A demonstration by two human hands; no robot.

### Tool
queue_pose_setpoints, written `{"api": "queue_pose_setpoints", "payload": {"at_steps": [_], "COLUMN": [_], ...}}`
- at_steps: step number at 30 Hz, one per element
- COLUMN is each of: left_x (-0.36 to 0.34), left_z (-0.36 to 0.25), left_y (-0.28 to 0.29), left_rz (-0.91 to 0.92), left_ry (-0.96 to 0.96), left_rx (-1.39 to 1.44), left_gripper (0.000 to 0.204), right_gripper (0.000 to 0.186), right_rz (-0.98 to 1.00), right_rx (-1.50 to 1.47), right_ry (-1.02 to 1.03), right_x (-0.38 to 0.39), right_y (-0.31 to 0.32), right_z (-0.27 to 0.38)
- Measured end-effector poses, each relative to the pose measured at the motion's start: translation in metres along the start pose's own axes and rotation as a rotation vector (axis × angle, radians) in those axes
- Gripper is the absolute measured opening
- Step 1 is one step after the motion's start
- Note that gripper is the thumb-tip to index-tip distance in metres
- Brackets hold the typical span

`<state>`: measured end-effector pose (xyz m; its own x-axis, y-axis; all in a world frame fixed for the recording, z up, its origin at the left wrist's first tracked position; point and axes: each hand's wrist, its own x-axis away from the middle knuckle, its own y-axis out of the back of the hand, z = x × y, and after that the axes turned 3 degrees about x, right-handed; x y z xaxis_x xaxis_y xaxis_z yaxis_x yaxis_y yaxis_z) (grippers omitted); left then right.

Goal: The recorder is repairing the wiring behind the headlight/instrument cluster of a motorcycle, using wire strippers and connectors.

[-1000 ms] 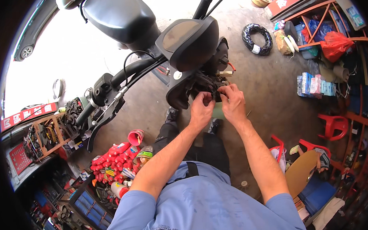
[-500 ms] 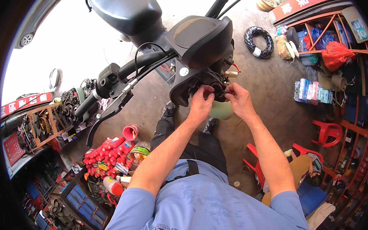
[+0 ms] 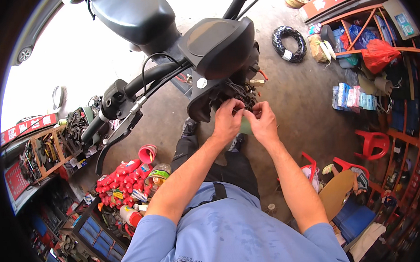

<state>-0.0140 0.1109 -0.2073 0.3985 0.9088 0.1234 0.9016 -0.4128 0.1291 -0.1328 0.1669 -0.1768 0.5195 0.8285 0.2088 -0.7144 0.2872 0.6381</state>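
Observation:
My left hand [image 3: 226, 118] and my right hand [image 3: 262, 123] meet below the scooter's dark front housing [image 3: 199, 103], at a bundle of black wires [image 3: 239, 90]. Both have fingers pinched, thumbs close together, on a small piece that I cannot make out. A pale green object [image 3: 246, 127], partly hidden, shows between and below them. Above, the black handlebar [image 3: 155, 76] runs past a hood-like black cover [image 3: 216, 47], with a brake lever [image 3: 117, 137] at its left. A short red hose end [image 3: 263, 74] sticks out at the housing's right.
A wrapped tyre [image 3: 288, 44] lies right of the scooter, near an orange rack [image 3: 377, 51] holding bags and boxes. Red plastic chairs [image 3: 372, 144] stand at right. Red bottles [image 3: 122, 180] and a pink bucket [image 3: 147, 154] are low left, beside cluttered shelves [image 3: 49, 153]. My feet are beneath the scooter.
Since half a second ago my hands have drawn closer, my right hand moving leftward and slightly down, so the thumbs nearly meet. The whole view has shifted slightly.

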Motion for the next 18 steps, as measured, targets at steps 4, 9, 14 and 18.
{"api": "queue_pose_setpoints", "payload": {"at_steps": [4,9,14,18], "left_x": [-0.002,-0.010,-0.022,-0.022], "left_z": [0.003,0.008,0.015,0.018], "left_y": [0.002,0.005,0.008,0.008], "left_rz": [0.025,0.096,0.215,0.224], "left_ry": [0.007,0.122,0.187,0.261], "left_rx": [0.045,0.127,0.245,0.248], "left_gripper": [0.011,0.011,0.011,0.012], "right_gripper": [0.025,0.017,0.014,0.010], "right_rz": [-0.008,-0.042,-0.099,0.029], "right_rx": [0.166,0.214,0.268,-0.119], "right_ry": [0.056,0.185,0.221,-0.104], "right_x": [-0.003,0.002,-0.001,-0.018], "right_y": [0.000,0.002,-0.001,0.001], "right_z": [0.002,0.010,0.009,-0.004]}}
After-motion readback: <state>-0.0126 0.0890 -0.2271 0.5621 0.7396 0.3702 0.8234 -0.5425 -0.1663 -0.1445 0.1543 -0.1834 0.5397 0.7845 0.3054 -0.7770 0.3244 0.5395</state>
